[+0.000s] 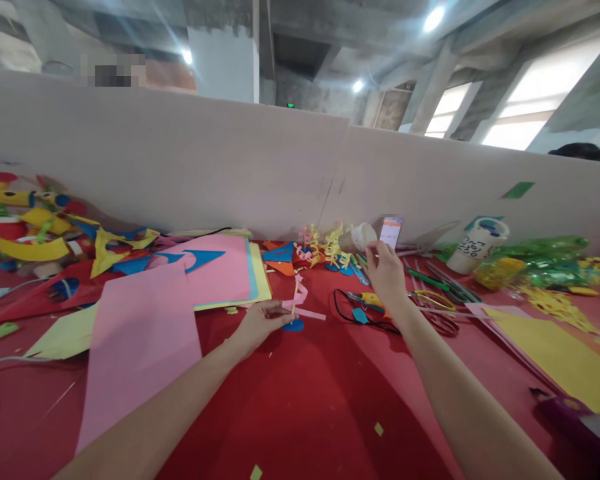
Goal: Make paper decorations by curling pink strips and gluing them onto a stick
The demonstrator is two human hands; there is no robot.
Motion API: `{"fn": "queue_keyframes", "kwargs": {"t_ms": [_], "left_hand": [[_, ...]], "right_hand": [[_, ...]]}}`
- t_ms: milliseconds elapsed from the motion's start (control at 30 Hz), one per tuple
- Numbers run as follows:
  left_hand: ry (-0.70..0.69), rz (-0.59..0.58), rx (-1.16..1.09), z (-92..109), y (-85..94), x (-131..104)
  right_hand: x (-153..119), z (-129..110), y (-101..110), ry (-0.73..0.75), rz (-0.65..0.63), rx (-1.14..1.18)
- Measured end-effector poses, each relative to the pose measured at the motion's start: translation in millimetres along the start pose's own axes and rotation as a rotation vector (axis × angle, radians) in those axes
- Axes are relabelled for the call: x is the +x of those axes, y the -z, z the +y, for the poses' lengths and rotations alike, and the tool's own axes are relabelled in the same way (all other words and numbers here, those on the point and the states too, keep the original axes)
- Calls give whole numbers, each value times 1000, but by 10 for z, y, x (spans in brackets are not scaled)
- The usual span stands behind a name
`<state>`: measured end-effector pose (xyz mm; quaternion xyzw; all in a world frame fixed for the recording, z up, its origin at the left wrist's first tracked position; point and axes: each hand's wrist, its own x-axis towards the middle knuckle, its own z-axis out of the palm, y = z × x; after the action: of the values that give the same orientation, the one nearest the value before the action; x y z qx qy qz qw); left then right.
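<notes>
My left hand (266, 321) pinches the foot of a thin yellow paper post that stands upright on a round blue paper base (295, 325). A pink paper strip (303, 293) curls around this post, and one end lies out to the right. My right hand (386, 272) is reached forward, its fingers closed together at the near rim of a tipped paper cup (359, 237). Whether they grip the cup or a small piece beside it cannot be made out. Behind the cup a phone (391, 231) leans upright. Several similar small yellow paper figures (325, 245) stand left of the cup.
An orange-handled glue gun (373, 300) with a black cord lies below my right hand. Pink sheets (143, 333) cover the left side; yellow sheets (565, 360) lie right. A white bottle (477, 243) stands by the pale partition (280, 160). Paper models (45, 230) crowd the far left.
</notes>
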<state>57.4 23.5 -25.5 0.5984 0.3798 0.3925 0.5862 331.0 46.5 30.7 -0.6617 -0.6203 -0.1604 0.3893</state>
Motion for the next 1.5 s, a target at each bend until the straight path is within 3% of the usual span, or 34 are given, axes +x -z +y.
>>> {"fn": "queue_keyframes", "kwargs": {"t_ms": [200,400,600,733,900,1000,1067,1267,1400,1500], "left_hand": [[-1,-10,-16,-10,4,2],[19,22,-42,9,-4,6],[29,40,-62,25,-9,-1],[19,45,-56,18,-8,8],[17,62,-78,0,9,25],[19,56,-99,-9,23,26],[13,52,-96,-17,33,26],[7,32,-102,-39,54,33],[17,46,-105,-46,50,44],[10,51,-103,-58,53,51]], "right_hand": [[-7,108,-60,-100,-392,-324],[-58,114,-186,-92,-426,-310],[-130,138,171,-135,-404,-341],[-287,272,426,-235,-602,-490],[-464,451,443,-309,-852,-501],[-513,483,425,-365,-921,-377],[-533,475,454,-456,-917,-171],[-555,387,624,-788,-694,644],[-552,239,621,-659,-591,946],[-586,26,556,-551,-594,971]]}}
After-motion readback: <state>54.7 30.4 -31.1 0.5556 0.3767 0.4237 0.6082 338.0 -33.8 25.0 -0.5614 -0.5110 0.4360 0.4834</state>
